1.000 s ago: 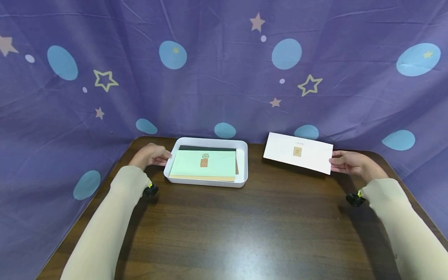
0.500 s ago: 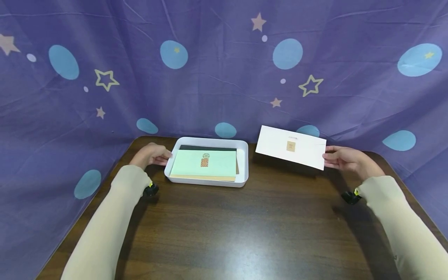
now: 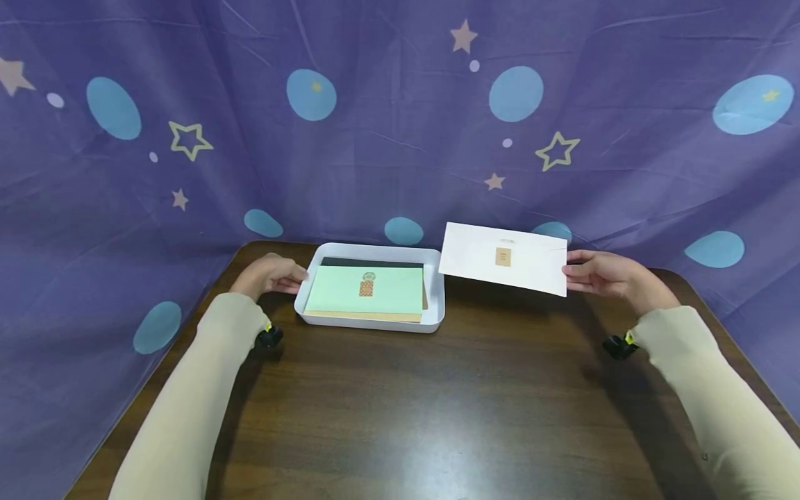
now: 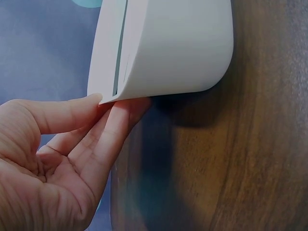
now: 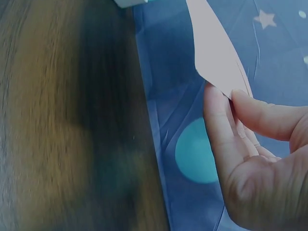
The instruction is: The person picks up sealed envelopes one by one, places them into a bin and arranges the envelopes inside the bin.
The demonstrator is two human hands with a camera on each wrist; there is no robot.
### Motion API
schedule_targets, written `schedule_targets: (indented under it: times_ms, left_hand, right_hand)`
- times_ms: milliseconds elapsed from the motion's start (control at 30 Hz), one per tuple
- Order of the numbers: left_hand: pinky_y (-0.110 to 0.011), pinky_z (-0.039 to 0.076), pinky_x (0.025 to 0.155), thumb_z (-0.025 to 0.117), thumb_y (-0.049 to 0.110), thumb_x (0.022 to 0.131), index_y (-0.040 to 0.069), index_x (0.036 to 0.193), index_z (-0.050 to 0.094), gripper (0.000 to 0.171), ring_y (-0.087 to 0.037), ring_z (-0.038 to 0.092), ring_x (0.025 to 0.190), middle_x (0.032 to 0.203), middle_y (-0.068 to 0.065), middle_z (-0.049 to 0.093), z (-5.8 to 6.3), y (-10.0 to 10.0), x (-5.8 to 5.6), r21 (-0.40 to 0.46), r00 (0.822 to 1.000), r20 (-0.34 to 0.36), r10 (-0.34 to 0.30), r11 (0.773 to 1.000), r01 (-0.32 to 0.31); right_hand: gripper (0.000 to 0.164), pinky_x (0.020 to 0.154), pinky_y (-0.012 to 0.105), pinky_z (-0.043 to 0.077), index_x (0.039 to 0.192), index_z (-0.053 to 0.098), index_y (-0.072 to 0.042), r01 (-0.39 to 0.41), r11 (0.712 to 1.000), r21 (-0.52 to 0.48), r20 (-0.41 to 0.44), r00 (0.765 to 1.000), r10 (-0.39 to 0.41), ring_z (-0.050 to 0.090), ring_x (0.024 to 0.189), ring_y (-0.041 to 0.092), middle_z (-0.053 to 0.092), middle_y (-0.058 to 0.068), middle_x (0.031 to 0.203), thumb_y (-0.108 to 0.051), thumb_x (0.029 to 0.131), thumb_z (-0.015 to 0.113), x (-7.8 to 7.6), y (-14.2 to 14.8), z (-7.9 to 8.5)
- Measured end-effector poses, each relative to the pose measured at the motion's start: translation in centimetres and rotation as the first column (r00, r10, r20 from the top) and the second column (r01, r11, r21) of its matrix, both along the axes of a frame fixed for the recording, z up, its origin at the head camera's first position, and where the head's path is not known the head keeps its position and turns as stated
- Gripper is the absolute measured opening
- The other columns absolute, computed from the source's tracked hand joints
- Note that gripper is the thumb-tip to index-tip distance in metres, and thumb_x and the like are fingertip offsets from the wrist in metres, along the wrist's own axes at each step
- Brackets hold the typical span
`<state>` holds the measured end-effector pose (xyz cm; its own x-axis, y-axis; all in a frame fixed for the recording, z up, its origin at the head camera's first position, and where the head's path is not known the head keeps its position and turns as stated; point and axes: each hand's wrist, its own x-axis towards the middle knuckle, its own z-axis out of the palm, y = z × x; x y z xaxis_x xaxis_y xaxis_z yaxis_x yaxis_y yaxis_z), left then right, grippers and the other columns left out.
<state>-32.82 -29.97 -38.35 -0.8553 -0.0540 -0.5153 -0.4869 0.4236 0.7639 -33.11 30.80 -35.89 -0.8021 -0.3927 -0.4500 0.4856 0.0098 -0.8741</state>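
On the left of the table, my left hand [image 3: 271, 276] pinches the rim of a white tray [image 3: 439, 298] between thumb and fingers; the left wrist view shows the thumb on top of the tray's rim [image 4: 118, 98]. Inside the tray lie a mint green envelope [image 3: 394, 288] with a patterned stamp, a dark one [image 3: 375, 263] behind it and a yellowish edge [image 3: 350, 315] beneath. My right hand [image 3: 603, 272] pinches the right end of a white envelope [image 3: 537, 260], which is held above the table, its left end by the tray's right rim. A small tan label is on it.
The brown wooden table [image 3: 375, 403] reaches back to a purple curtain [image 3: 400, 125] with stars and blue ovals. A small black device [image 3: 270, 337] is strapped at the left wrist, another black device [image 3: 619, 346] at the right.
My right hand has carried the white envelope leftward and slightly up, closer to the tray. The left hand and the tray have stayed in place.
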Motion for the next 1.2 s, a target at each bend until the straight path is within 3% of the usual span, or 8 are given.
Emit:
schedule_targets:
  times_ms: [767,1200]
  left_hand:
    - [-0.017,0.063,0.063,0.061,-0.002,0.097,-0.017,0.135,0.052,0.042,-0.005,0.067,0.062,0.068,0.003,0.068,-0.3,-0.2,0.0,0.029,0.999,-0.026,-0.024,0.999,0.025]
    - [-0.019,0.063,0.064,0.064,0.000,0.096,-0.016,0.127,0.058,0.035,-0.006,0.067,0.062,0.070,0.001,0.068,0.0,0.0,0.1,-0.016,0.999,-0.040,-0.023,1.000,0.022]
  right_hand:
    - [0.021,0.084,0.026,0.065,0.118,0.051,-0.011,-0.074,0.997,0.032,-0.045,0.996,0.076,0.073,0.088,0.013,0.072,0.000,0.096,0.005,0.104,0.048,0.5,-4.9,1.9]
    - [0.021,0.082,0.025,0.065,0.115,0.050,-0.007,-0.122,0.992,0.024,-0.075,0.989,0.124,0.072,0.086,0.012,0.072,0.000,0.093,0.009,0.102,0.046,0.7,-7.6,1.9]
